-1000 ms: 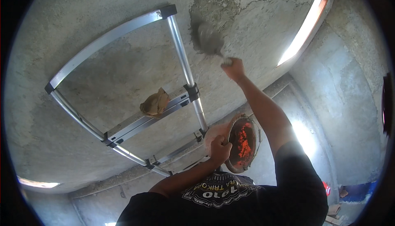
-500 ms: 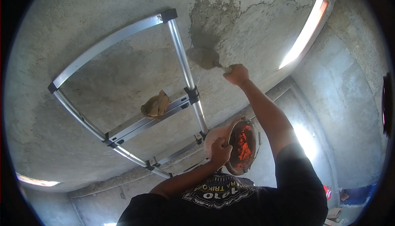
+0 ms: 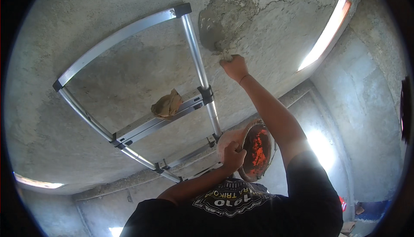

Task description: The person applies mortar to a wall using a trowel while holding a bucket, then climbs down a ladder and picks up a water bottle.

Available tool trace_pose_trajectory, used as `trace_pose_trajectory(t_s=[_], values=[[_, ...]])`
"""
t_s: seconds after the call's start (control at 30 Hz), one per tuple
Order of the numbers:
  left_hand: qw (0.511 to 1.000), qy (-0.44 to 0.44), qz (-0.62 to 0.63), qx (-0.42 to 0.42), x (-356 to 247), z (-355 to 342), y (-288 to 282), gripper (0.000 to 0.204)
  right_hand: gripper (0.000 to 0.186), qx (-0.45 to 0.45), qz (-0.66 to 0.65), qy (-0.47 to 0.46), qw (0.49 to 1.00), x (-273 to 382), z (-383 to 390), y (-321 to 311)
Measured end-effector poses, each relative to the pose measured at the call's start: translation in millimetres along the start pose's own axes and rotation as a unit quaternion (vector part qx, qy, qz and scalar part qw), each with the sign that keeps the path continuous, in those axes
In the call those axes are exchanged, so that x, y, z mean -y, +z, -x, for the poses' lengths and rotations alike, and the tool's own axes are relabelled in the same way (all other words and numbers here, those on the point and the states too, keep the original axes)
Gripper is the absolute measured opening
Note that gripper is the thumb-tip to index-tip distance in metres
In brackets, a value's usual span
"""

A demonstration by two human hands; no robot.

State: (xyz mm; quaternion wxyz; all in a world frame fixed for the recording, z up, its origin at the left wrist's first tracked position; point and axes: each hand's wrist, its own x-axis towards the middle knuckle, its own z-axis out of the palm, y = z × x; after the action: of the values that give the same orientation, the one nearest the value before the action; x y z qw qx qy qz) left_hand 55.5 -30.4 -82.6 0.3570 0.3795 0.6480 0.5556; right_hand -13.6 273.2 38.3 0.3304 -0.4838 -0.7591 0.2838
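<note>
My right hand grips a trowel handle high against the cracked grey plaster surface. The trowel's blade is hard to make out against a dark, wet-looking mortar patch. Lower down, my left hand is closed on the rim of a dirty orange bucket, tilted so its inside shows grey mortar crust and bright orange patches. An aluminium ladder stands left of the patch, with a crumpled brown paper-like object on one rung, above and left of my left hand.
A narrow bright window opening is at the upper right, another at the lower left. Grey plastered walls curve around. A blue object and a small red one are at the lower right.
My right hand and the trowel first moved down, then up and left onto the dark patch. My left hand keeps hold of the bucket, which shifted slightly in the picture.
</note>
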Motion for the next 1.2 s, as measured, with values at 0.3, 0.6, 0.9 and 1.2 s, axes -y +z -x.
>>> trace_pose_trajectory(t_s=[0.3,0.6,0.9,1.2], values=[[0.999,-0.030,0.013,0.003,-2.8,-0.1,-6.2,0.024,0.034,0.047,0.163,-0.053,0.984,-30.0,40.1,-40.7],[0.999,0.032,-0.006,-0.007,-4.5,3.9,-5.6,0.023,0.032,0.004,-0.165,0.060,0.985,-19.1,-1.0,-37.7],[1.000,-0.012,-0.006,-0.001,10.8,5.5,-9.4,0.021,0.040,0.063,0.150,0.005,0.987,-45.3,22.2,-43.0],[0.999,-0.018,-0.024,0.025,9.0,3.7,-2.5,0.021,0.036,-0.014,-0.034,0.036,0.999,-36.2,-9.5,-55.2]])
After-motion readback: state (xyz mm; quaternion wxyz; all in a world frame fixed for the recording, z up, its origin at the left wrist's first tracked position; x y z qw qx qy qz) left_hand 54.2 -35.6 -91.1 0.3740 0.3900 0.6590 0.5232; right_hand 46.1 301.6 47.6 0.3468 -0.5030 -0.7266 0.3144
